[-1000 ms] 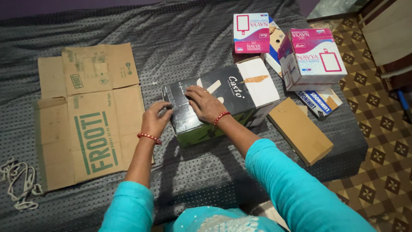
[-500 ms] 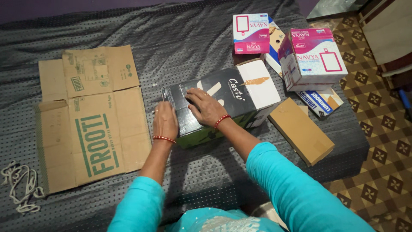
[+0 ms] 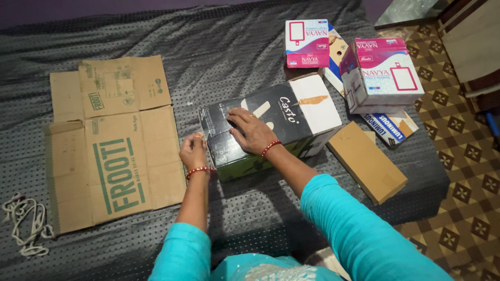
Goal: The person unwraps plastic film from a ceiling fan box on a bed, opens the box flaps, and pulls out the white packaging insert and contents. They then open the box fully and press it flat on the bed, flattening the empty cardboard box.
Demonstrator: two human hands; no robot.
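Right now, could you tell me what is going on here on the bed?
A person in turquoise sleeves is working on a black and white cardboard box lying on a dark dotted bedspread. The right hand rests flat on the box's top, while the left hand is at its left end. A flattened brown carton lies to the left, a coil of white cord beyond it, and two pink and white boxes plus a plain brown box sit to the right.

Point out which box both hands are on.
The black-and-white box at the centre; right hand on top, left hand at its end. The others lie untouched.
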